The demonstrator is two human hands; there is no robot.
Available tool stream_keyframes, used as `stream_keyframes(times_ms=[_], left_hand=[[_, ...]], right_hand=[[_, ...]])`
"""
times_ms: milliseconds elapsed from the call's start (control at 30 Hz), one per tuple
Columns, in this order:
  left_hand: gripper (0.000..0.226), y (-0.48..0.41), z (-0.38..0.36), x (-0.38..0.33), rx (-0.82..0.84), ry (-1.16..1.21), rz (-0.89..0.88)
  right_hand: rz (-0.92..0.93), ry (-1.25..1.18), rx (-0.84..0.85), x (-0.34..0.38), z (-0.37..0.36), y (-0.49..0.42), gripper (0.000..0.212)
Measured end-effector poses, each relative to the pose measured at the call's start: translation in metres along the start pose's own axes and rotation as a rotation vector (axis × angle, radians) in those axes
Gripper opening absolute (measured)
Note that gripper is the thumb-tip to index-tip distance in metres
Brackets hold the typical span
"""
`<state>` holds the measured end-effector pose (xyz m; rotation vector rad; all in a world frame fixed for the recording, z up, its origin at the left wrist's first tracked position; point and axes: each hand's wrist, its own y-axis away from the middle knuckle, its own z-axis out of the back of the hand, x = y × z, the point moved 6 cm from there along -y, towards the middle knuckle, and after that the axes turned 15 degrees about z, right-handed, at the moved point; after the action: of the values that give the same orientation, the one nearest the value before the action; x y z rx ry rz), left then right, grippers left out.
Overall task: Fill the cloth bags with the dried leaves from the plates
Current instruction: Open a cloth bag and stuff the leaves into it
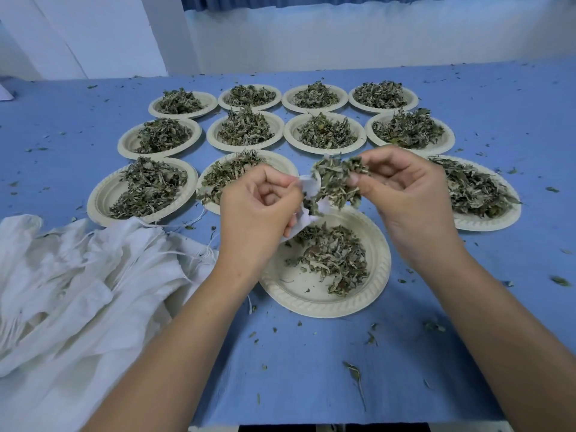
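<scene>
My left hand [260, 210] grips a small white cloth bag [307, 199] by its mouth, above the nearest cream plate [378, 275]. My right hand [405, 194] pinches a clump of dried leaves [336, 182] right at the bag's opening. Most of the bag is hidden behind my left hand and the leaves. The near plate holds a thin scatter of leaves [333, 260].
Several cream plates heaped with dried leaves [246, 127] stand in rows further back on the blue tablecloth [296, 369]. A pile of empty white cloth bags [78, 282] lies at the left. Loose leaf bits are scattered over the cloth. The table's front edge is at the bottom.
</scene>
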<state>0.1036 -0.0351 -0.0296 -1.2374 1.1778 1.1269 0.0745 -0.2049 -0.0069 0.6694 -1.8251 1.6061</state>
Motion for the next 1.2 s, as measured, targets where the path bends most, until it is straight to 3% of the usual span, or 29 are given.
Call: stream_keyframes(times_ms=[133,300,467,600,833,967,1133,1200], left_hand=[[0.022,0.003,-0.004,-0.003,0.061,-0.004,-0.034],[0.02,0.004,-0.006,-0.003,0.076,-0.018,-0.051],[0.02,0.002,-0.003,-0.001,0.03,-0.021,-0.056],[0.022,0.003,-0.005,-0.001,0.049,-0.033,-0.05],[0.016,0.005,-0.005,-0.002,0.065,-0.012,-0.057],[0.017,0.006,-0.006,-0.002,0.068,-0.032,-0.064],[0.015,0.005,-0.005,-0.001,0.046,-0.033,-0.058],[0.015,0.005,-0.006,-0.001,0.059,-0.034,-0.051]], right_hand=[[0.02,0.253,0.114,-0.005,-0.009,0.008,0.027],[0.305,0.595,0.241,0.004,-0.019,0.01,0.015],[0.298,0.501,0.298,0.005,-0.018,0.008,0.029],[0.441,0.523,0.366,0.012,-0.024,0.01,0.025],[0.522,0.625,0.405,0.014,-0.028,0.013,0.018],[0.471,0.638,0.489,0.007,-0.033,0.013,0.015],[0.288,0.503,0.367,0.005,-0.025,0.009,0.025],[0.322,0.501,0.344,0.008,-0.025,0.01,0.028]])
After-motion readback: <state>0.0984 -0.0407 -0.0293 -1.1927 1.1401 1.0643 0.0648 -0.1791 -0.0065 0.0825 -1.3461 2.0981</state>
